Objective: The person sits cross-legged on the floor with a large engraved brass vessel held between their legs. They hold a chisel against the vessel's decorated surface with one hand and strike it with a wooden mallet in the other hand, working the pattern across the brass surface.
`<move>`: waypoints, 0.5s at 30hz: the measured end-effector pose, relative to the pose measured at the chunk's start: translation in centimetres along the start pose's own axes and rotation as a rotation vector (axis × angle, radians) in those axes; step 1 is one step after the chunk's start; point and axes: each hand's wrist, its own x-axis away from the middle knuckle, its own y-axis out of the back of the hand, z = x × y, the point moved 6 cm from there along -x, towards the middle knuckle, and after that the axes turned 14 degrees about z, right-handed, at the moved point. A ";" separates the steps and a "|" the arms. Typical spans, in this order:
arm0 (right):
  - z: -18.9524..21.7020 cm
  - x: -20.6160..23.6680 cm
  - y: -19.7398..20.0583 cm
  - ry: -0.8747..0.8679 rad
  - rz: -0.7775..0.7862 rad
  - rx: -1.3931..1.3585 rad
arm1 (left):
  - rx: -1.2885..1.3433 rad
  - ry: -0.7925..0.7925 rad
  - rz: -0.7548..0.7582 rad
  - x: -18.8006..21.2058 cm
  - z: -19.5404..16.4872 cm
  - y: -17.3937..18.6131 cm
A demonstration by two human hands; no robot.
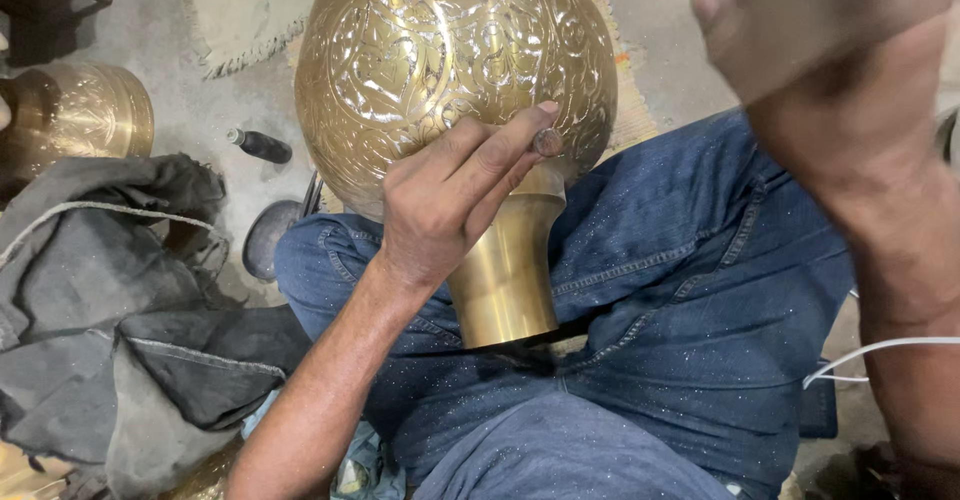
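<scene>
While the engraved brass vase (455, 70) lies across the lap in blue jeans (690, 290), neck toward six o'clock, the left hand (450, 195) pinches a small metal punch (547, 142) in narrow fingers at its shoulder. At two o'clock, the raised right hand (815, 25) is blurred; grip indeterminate.

The vase (455, 60) lies on the person's lap with its neck (505, 280) below the left hand's fingers (500, 150), which touch its body; a second vessel (75, 110) stands far left of them; crumpled cloth (120, 310) lies lower left; the right hand (800, 30) hangs to their upper right.
</scene>
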 end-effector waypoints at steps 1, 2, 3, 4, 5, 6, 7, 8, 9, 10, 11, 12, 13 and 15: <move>0.0 0.2 -0.1 0.003 -0.006 0.004 | -0.009 -0.020 -0.010 0.0 -0.1 0.1; -0.1 0.3 -0.2 0.002 -0.008 0.010 | -0.017 -0.040 -0.017 0.1 -0.2 0.1; -0.1 0.5 -0.2 0.001 -0.013 0.018 | -0.023 -0.022 -0.002 0.1 -0.1 0.1; -0.2 0.6 -0.3 -0.002 -0.014 0.025 | -0.026 -0.002 0.012 0.1 0.0 0.0; -0.1 0.7 -0.3 -0.002 -0.017 0.028 | -0.031 0.025 0.023 0.2 0.2 -0.1; -0.1 0.7 -0.3 0.005 -0.015 0.037 | -0.022 0.025 0.015 0.2 0.2 0.0; 0.0 0.7 -0.3 0.007 -0.015 0.038 | -0.012 0.022 0.011 0.2 0.2 0.0; 0.0 0.6 -0.3 0.004 -0.016 0.045 | 0.000 0.013 0.008 0.2 0.2 0.0; 0.1 0.6 -0.2 0.002 -0.021 0.047 | 0.000 -0.004 0.015 0.2 0.2 -0.1; 0.1 0.5 -0.2 0.003 -0.023 0.051 | 0.000 -0.016 0.020 0.2 0.2 0.0; 0.2 0.5 -0.2 0.006 -0.023 0.053 | -0.004 -0.013 0.025 0.2 0.1 0.0; 0.2 0.4 -0.3 0.003 -0.021 0.049 | -0.008 -0.011 0.030 0.3 0.1 0.0; 0.2 0.4 -0.3 0.002 -0.025 0.053 | -0.019 -0.007 0.027 0.3 0.1 0.0; 0.3 0.6 -0.6 0.014 -0.023 0.068 | -0.035 0.007 0.014 0.3 0.1 0.2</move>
